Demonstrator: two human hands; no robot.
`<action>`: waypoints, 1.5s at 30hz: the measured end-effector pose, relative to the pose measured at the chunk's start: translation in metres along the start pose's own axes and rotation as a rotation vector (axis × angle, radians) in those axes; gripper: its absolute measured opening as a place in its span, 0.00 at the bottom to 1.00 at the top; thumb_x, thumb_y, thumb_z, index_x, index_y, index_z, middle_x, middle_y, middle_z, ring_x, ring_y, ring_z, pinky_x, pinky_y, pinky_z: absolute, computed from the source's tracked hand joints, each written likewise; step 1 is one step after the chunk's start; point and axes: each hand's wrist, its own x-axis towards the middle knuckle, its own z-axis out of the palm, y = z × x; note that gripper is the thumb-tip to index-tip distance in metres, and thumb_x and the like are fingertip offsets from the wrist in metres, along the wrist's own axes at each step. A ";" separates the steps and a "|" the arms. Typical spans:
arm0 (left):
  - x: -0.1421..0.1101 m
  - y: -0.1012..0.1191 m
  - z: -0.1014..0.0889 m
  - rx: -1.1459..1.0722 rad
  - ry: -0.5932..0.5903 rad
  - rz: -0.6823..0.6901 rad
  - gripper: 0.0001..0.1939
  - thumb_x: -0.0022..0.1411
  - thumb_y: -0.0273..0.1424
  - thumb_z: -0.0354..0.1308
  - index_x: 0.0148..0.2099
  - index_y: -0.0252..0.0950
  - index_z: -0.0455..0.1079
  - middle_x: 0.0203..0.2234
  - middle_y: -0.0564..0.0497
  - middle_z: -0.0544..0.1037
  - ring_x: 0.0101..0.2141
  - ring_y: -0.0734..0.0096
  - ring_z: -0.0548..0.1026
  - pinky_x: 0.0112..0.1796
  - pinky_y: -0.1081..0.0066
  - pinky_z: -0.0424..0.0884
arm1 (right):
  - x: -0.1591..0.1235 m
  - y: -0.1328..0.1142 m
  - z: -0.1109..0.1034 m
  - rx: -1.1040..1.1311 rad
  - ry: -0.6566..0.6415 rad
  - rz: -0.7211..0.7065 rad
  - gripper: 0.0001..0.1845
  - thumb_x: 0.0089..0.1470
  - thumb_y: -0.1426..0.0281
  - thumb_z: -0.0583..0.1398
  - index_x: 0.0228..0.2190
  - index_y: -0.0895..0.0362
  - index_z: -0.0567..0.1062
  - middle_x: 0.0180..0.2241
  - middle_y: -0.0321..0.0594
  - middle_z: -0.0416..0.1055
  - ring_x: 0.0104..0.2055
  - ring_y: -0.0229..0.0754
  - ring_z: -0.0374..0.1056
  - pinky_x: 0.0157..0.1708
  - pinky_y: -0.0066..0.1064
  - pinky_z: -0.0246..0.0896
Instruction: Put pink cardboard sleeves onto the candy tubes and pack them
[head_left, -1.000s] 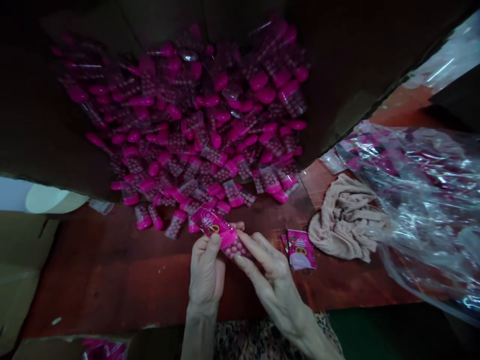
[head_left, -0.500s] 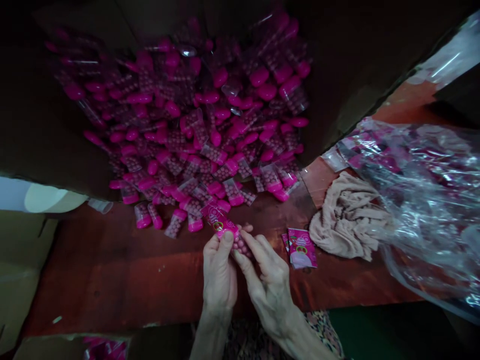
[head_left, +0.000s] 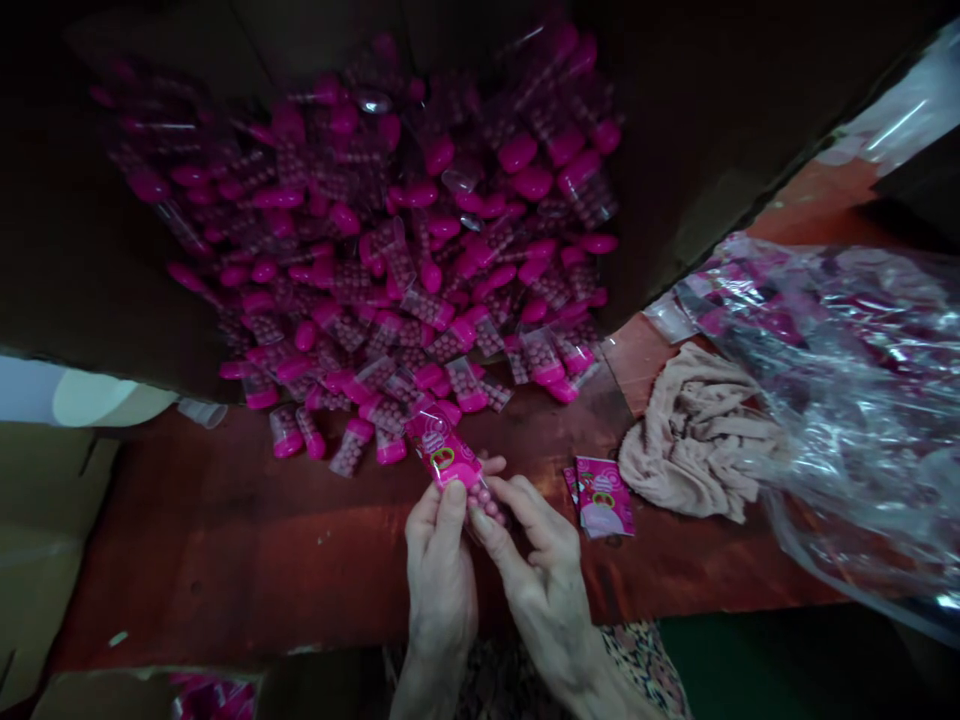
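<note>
Between both hands is a small clear container of pink candy balls (head_left: 489, 502), tilted, with a printed pink wrapper (head_left: 441, 448) at its upper left end. My left hand (head_left: 442, 560) pinches the wrapper's lower end, thumb on top. My right hand (head_left: 536, 560) is closed on the ball-filled end with thumb and fingers. Just beyond the wrapper lies a large heap of similar pink-capped containers (head_left: 386, 412), spilling out of a dark carton. Flat printed pink wrappers (head_left: 604, 497) rest on the table to the right of my right hand.
The red-brown table (head_left: 247, 560) runs across the front. A crumpled beige cloth (head_left: 694, 435) and a large clear plastic bag (head_left: 862, 400) lie at right. The carton's dark wall (head_left: 705, 150) rises behind. Below the table edge, an open box holds pink pieces (head_left: 214, 697).
The wrapper's printed face shows more fully now, less covered by my left thumb. Both hands stay nearly in place, still on the container. The heap looks the same.
</note>
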 end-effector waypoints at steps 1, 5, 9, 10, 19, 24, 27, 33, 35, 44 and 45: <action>-0.001 0.000 0.000 -0.003 -0.009 -0.001 0.11 0.56 0.35 0.59 0.36 0.33 0.77 0.33 0.44 0.80 0.34 0.64 0.77 0.41 0.65 0.71 | -0.001 -0.001 0.000 -0.006 0.008 -0.007 0.11 0.54 0.72 0.57 0.40 0.55 0.75 0.35 0.40 0.71 0.37 0.41 0.69 0.39 0.31 0.65; -0.001 0.005 -0.004 -0.039 -0.051 -0.020 0.14 0.58 0.37 0.56 0.38 0.32 0.76 0.36 0.42 0.80 0.41 0.61 0.75 0.45 0.65 0.68 | 0.004 -0.002 -0.002 0.117 -0.081 0.047 0.10 0.53 0.70 0.59 0.39 0.54 0.75 0.34 0.38 0.71 0.37 0.40 0.68 0.38 0.30 0.64; 0.002 0.013 -0.011 -0.074 -0.047 -0.013 0.17 0.59 0.38 0.54 0.42 0.31 0.75 0.40 0.40 0.78 0.43 0.59 0.74 0.46 0.61 0.67 | 0.011 0.000 -0.004 0.363 -0.219 0.211 0.09 0.51 0.67 0.61 0.36 0.54 0.77 0.31 0.35 0.73 0.32 0.36 0.68 0.33 0.24 0.64; 0.003 0.014 -0.012 -0.072 -0.040 -0.011 0.16 0.58 0.37 0.55 0.42 0.31 0.75 0.39 0.39 0.79 0.43 0.58 0.74 0.45 0.60 0.68 | 0.011 0.001 -0.003 0.412 -0.242 0.250 0.09 0.51 0.67 0.62 0.35 0.54 0.77 0.30 0.35 0.73 0.31 0.35 0.67 0.32 0.24 0.63; 0.000 0.008 -0.008 -0.058 0.003 -0.020 0.13 0.55 0.36 0.59 0.37 0.31 0.77 0.33 0.40 0.80 0.39 0.59 0.76 0.43 0.60 0.70 | -0.003 0.000 0.004 0.089 -0.038 0.020 0.09 0.53 0.71 0.59 0.37 0.57 0.75 0.32 0.37 0.70 0.34 0.38 0.67 0.35 0.27 0.65; -0.004 -0.001 -0.010 -0.078 -0.003 -0.052 0.12 0.57 0.35 0.57 0.37 0.32 0.77 0.34 0.41 0.80 0.39 0.61 0.76 0.44 0.63 0.70 | -0.010 0.000 0.005 -0.079 0.052 -0.209 0.13 0.54 0.77 0.56 0.42 0.59 0.72 0.33 0.40 0.68 0.35 0.38 0.67 0.35 0.27 0.65; -0.005 -0.001 -0.014 -0.093 -0.007 -0.042 0.11 0.58 0.34 0.57 0.38 0.33 0.77 0.34 0.43 0.80 0.39 0.61 0.76 0.44 0.63 0.69 | -0.007 -0.001 0.004 -0.070 0.033 -0.219 0.13 0.54 0.77 0.56 0.42 0.58 0.72 0.33 0.40 0.68 0.36 0.38 0.67 0.36 0.28 0.64; 0.001 0.010 -0.022 -0.106 -0.023 0.004 0.17 0.58 0.39 0.56 0.41 0.31 0.76 0.38 0.40 0.79 0.36 0.61 0.77 0.34 0.67 0.75 | 0.005 -0.002 0.000 0.345 -0.285 0.257 0.08 0.53 0.66 0.59 0.35 0.56 0.72 0.29 0.35 0.68 0.30 0.34 0.64 0.30 0.25 0.61; 0.004 0.013 -0.026 -0.083 -0.065 -0.034 0.18 0.57 0.39 0.56 0.42 0.30 0.75 0.39 0.39 0.79 0.28 0.65 0.77 0.22 0.73 0.73 | 0.006 -0.001 0.001 0.549 -0.388 0.377 0.10 0.53 0.64 0.59 0.34 0.57 0.70 0.27 0.34 0.67 0.26 0.32 0.62 0.27 0.24 0.61; 0.006 0.018 -0.026 -0.081 -0.162 -0.080 0.19 0.49 0.38 0.64 0.42 0.34 0.74 0.37 0.42 0.80 0.45 0.54 0.73 0.37 0.66 0.75 | 0.005 0.002 0.007 0.787 -0.466 0.456 0.11 0.54 0.63 0.59 0.33 0.59 0.68 0.24 0.32 0.62 0.19 0.28 0.56 0.19 0.20 0.60; 0.007 0.017 -0.027 -0.091 -0.181 -0.084 0.20 0.48 0.40 0.64 0.42 0.34 0.74 0.37 0.43 0.80 0.48 0.53 0.71 0.42 0.64 0.73 | 0.006 0.003 0.007 0.807 -0.474 0.452 0.11 0.54 0.63 0.59 0.32 0.60 0.69 0.24 0.32 0.62 0.19 0.27 0.54 0.19 0.20 0.60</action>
